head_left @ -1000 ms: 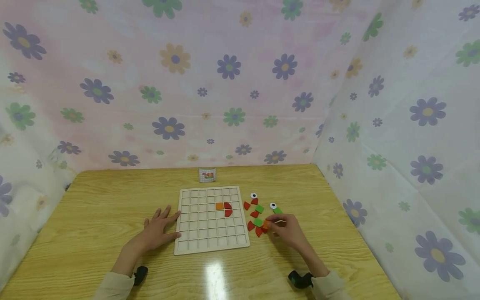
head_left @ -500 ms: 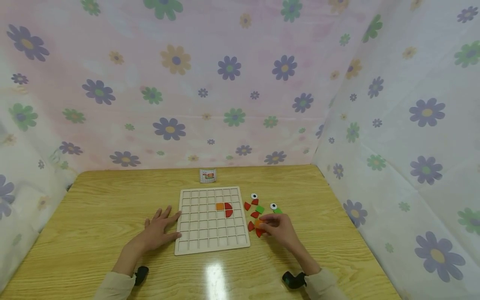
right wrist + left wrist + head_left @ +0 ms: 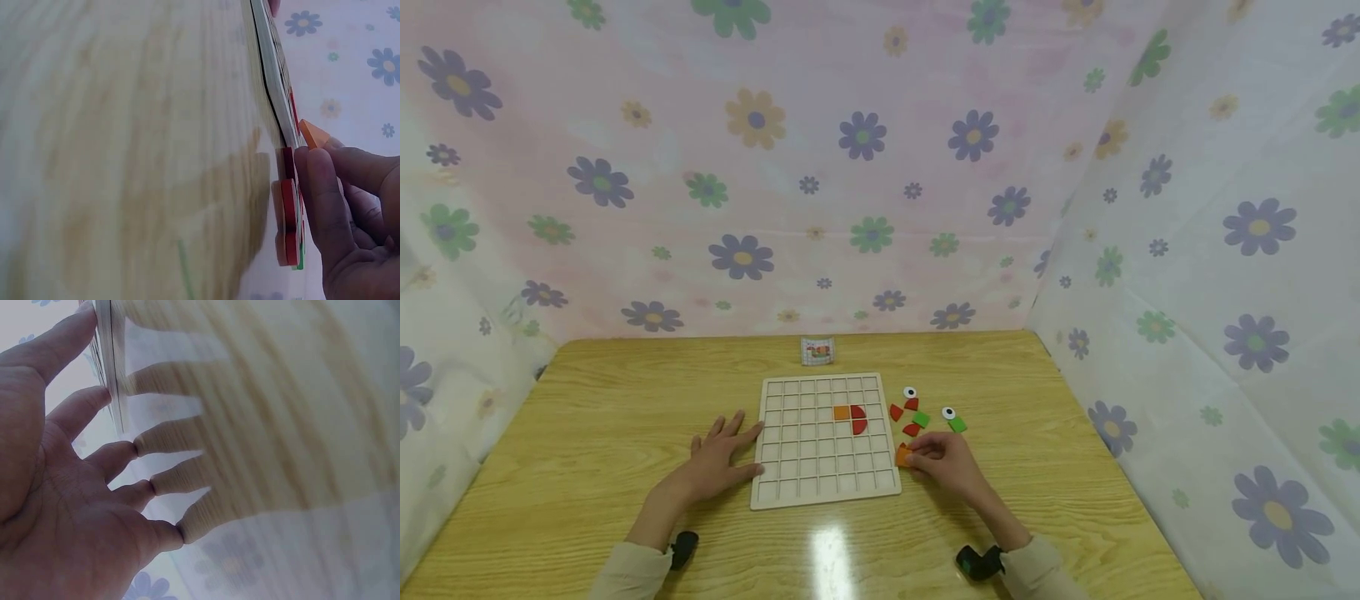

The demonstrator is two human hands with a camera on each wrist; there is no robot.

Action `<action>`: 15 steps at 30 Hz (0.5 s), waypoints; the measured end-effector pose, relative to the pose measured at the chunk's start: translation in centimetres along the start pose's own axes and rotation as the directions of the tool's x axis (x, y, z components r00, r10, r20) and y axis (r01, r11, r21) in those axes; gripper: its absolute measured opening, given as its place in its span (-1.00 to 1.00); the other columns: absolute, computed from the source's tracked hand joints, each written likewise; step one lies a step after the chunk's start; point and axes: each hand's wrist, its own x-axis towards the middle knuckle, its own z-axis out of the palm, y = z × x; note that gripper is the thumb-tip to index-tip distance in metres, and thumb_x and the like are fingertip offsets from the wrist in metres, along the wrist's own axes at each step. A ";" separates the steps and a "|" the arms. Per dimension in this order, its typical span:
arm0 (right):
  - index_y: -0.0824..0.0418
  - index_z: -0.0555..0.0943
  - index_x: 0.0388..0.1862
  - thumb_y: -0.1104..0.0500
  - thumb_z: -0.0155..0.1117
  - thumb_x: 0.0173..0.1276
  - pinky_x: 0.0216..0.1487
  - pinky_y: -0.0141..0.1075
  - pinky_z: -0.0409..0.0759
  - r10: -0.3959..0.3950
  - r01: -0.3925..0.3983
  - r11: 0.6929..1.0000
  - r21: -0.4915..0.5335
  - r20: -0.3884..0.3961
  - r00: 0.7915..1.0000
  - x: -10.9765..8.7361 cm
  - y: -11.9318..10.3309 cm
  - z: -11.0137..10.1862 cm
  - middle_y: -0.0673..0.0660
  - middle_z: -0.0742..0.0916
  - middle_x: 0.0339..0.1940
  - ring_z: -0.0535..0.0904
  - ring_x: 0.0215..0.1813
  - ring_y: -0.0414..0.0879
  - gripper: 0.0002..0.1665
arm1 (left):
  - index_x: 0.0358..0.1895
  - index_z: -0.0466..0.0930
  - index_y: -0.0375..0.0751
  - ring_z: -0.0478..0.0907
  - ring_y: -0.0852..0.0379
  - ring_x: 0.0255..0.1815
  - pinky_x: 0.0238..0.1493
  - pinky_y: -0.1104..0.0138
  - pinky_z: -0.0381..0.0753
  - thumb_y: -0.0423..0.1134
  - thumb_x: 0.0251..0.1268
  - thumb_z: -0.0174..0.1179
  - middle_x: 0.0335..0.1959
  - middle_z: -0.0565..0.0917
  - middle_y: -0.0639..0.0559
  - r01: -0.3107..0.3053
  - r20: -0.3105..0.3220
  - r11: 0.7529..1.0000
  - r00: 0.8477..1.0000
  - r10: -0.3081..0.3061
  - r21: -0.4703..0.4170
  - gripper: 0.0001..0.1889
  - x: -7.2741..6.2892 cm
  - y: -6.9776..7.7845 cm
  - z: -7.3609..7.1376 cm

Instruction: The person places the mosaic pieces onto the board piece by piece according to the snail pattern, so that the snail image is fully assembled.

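A pale wooden grid board [image 3: 805, 492] lies on the table, with an orange square tile [image 3: 841, 412] and two red quarter-round tiles [image 3: 859, 426] set in its cells. My left hand [image 3: 718, 460] is spread flat, its thumb and index fingertip touching the board's left edge. Thumb and fingers of my right hand [image 3: 951, 467] pinch another orange tile [image 3: 314, 133] just off the board's right edge. Around that hand lie red quarter-round tiles [image 3: 897, 412], a green square tile [image 3: 921, 419] and white eye discs [image 3: 910, 392]. In the right wrist view, red tiles [image 3: 289, 205] stand close below its fingertips, which partly hide them.
Behind the board lies a small picture card [image 3: 817, 352]. One more eye disc [image 3: 949, 412] sits against a green tile [image 3: 957, 425] farther right. Flowered cloth [image 3: 805, 208] hangs along the table's back and sides. Light glares on the wooden table [image 3: 737, 550] in front.
My right hand has moved left with the orange tile, from among the loose tiles to the board's right edge. The left hand stays where it was.
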 end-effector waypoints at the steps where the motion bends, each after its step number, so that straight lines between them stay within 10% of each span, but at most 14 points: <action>1: 0.42 0.72 -0.13 0.27 0.43 0.36 -0.27 -0.36 0.73 -0.009 0.009 1.000 -0.014 -0.001 1.000 0.1 -0.1 0.1 0.25 0.80 -0.22 0.75 -0.29 -0.12 -0.79 | 0.53 0.30 -0.28 -0.18 -0.69 0.52 0.23 -0.64 -0.19 0.03 0.36 0.33 0.57 0.02 -0.55 -0.001 -0.002 1.000 1.000 0.001 0.003 -0.22 0.0 0.0 0.0; 15: 0.36 0.75 -0.20 0.23 0.44 0.36 -0.28 -0.39 0.68 -0.069 0.070 0.997 -0.031 0.016 0.997 1.7 -1.6 2.2 0.22 0.81 -0.26 0.75 -0.29 -0.08 -0.83 | 0.51 0.33 -0.27 -0.13 -0.69 0.52 0.22 -0.64 -0.16 0.02 0.35 0.34 0.56 0.06 -0.55 -0.007 -0.011 1.000 1.000 0.007 0.022 -0.23 -0.1 -0.2 0.2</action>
